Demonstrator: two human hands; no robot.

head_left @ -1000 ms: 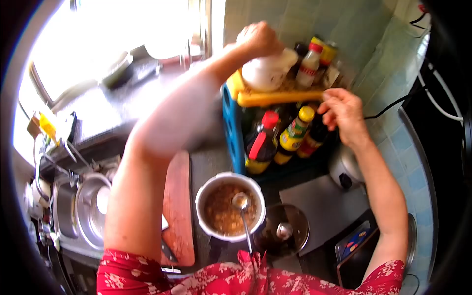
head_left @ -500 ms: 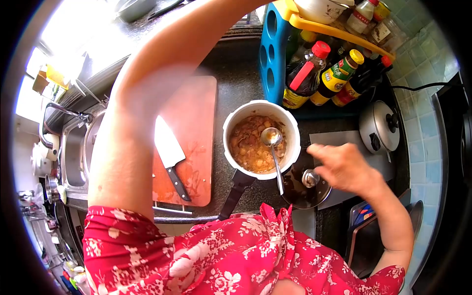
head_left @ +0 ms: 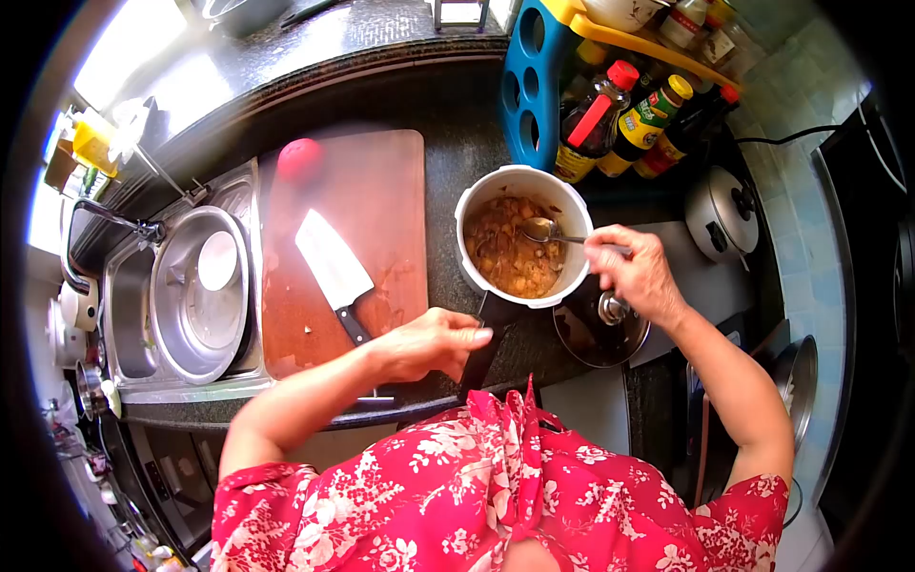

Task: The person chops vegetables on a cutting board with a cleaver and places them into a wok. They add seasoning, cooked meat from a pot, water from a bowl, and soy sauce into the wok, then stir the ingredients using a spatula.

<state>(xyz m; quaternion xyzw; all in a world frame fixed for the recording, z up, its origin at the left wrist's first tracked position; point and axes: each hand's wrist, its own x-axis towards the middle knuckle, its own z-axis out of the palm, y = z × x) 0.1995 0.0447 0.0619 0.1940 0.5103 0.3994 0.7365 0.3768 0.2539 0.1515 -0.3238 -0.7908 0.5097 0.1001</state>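
A white pot point(head_left: 465, 214) holds a brown, chunky stew point(head_left: 515, 262). My right hand point(head_left: 637, 272) grips the handle end of a metal spoon point(head_left: 541, 229), whose bowl rests in the stew. Below the pot, my left hand point(head_left: 438, 345) is closed at the black pot handle point(head_left: 483, 357), its thumb across it. A glass lid point(head_left: 581, 338) with a metal knob lies right of the handle, below the right hand. Left of the pot, a wide-bladed knife point(head_left: 332, 259) lies on the reddish cutting board point(head_left: 386, 210).
A blurred red round thing point(head_left: 300, 161) shows at the board's upper left. The sink point(head_left: 131, 319) with a metal basin point(head_left: 176, 348) is at left. Bottles point(head_left: 596, 124) stand in a blue rack point(head_left: 526, 95) behind the pot. A lidded pot point(head_left: 717, 214) sits at right.
My left arm has come down from across the view, bringing the hand to the pot handle. My right hand has taken hold of the spoon, which now points right. The red round thing has come into view.
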